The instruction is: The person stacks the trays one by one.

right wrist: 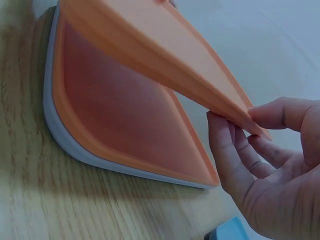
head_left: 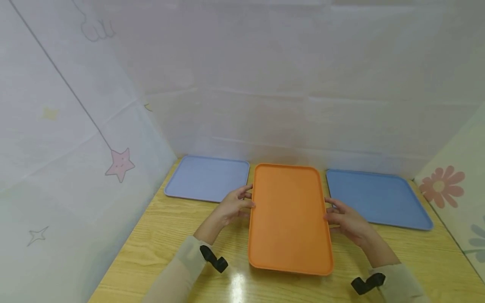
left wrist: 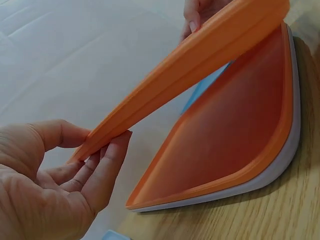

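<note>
An orange tray [head_left: 289, 219] is raised above the table, with both hands at its long sides. My left hand [head_left: 234, 207] pinches its left edge, thumb on top and fingers beneath. On the opposite edge my right hand [head_left: 347, 221] pinches it the same way, thumb [right wrist: 280, 114] over the rim. Under the raised tray lies a second orange tray [left wrist: 225, 130], hidden in the head view. That one sits on a pale greyish tray [left wrist: 250, 187], of which only the outer edge shows. A gap separates the raised tray from the stack.
A lilac-blue tray [head_left: 208, 176] lies flat at the back left of the wooden table [head_left: 151, 240]. At the back right is a darker blue tray [head_left: 379, 198], close to the right hand. White printed sheets [head_left: 265, 84] hang behind and along both sides.
</note>
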### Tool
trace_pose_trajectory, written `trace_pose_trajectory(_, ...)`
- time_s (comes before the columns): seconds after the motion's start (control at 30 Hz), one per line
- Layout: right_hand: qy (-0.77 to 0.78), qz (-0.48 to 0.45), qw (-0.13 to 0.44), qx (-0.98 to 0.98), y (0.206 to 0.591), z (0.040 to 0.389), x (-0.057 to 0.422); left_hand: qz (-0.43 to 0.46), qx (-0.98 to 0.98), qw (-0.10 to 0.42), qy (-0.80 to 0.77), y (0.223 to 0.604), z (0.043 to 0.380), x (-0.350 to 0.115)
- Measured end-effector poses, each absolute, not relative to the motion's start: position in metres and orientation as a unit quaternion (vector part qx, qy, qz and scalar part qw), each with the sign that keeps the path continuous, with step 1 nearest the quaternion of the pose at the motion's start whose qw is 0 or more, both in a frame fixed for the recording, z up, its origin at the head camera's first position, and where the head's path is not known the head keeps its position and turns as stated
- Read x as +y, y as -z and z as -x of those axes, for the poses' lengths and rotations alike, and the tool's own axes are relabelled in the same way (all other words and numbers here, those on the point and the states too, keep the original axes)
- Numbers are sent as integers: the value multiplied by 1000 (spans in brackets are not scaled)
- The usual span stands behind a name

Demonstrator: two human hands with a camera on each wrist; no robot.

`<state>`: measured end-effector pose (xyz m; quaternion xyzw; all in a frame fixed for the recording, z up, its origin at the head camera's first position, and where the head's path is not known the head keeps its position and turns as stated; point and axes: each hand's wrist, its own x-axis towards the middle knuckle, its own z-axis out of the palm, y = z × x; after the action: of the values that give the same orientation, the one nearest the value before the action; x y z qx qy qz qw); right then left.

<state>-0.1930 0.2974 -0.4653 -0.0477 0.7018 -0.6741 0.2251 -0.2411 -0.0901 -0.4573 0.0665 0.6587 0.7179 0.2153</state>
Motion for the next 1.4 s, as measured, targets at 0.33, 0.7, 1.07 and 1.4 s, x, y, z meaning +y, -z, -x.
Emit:
trace_pose_trajectory(0.33, 687, 48, 225, 689, 470, 193, 295, -79, 682, 202, -699, 461, 249, -90)
trace_pose_trajectory(0.7, 694, 38, 225, 683, 473, 200, 294, -74, 691, 222, -684, 467, 259, -90)
trace_pose_trajectory(1.07, 689, 31, 222, 689, 475, 207, 290, -58, 690, 239, -681, 474, 274, -91)
trace_pose_trajectory(1.4, 684, 15, 225, 694, 482, 214, 286, -59, 695, 251, -671, 476, 278, -93)
